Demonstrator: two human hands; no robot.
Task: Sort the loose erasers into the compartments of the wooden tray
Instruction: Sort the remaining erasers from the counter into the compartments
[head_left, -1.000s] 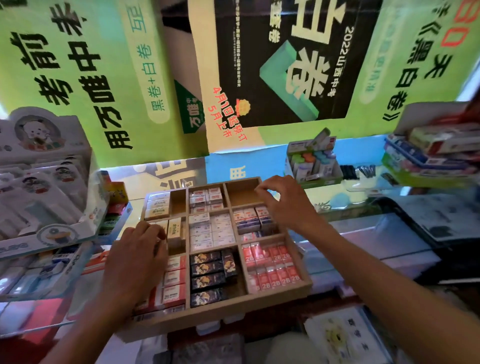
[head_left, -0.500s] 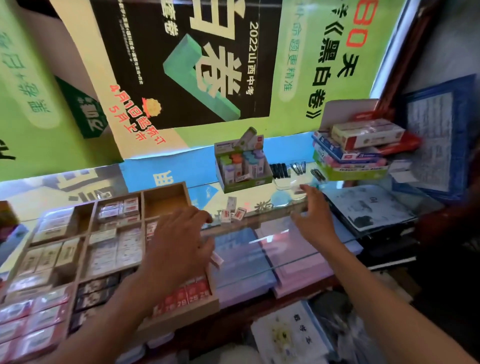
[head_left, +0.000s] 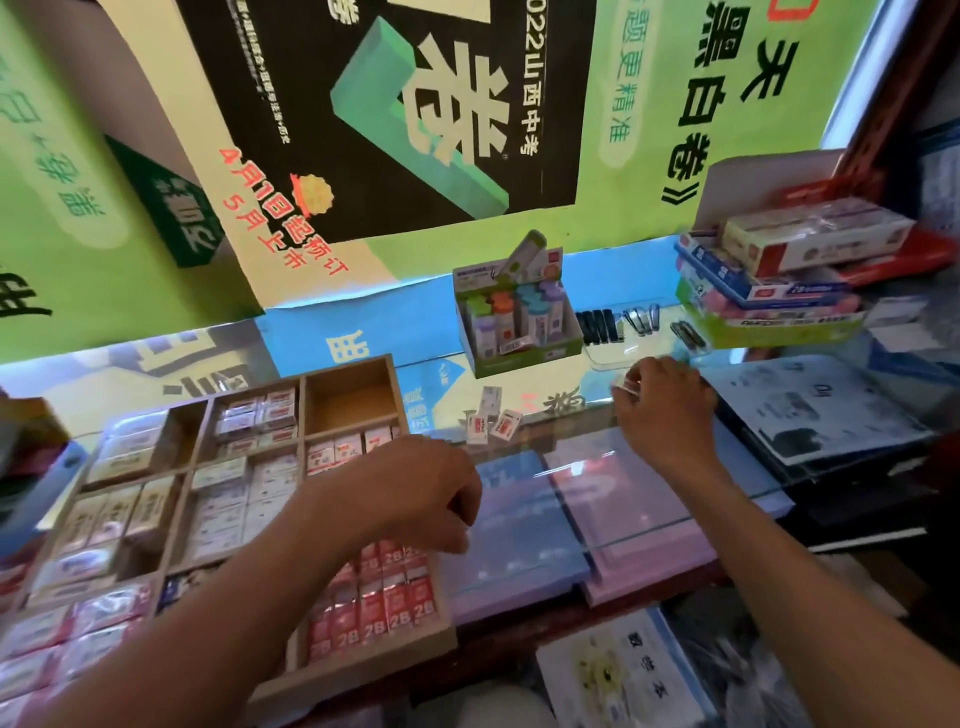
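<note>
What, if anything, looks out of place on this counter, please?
Three erasers lie loose and askew on the glass, right of the tray, whose far-right compartment is empty.

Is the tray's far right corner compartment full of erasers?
No, that compartment of the wooden tray shows only its bare wooden floor.

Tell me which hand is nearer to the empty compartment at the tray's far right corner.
Left. The left hand hovers over the tray just in front of the empty compartment; the right hand is off to the side, over the glass counter.
</note>
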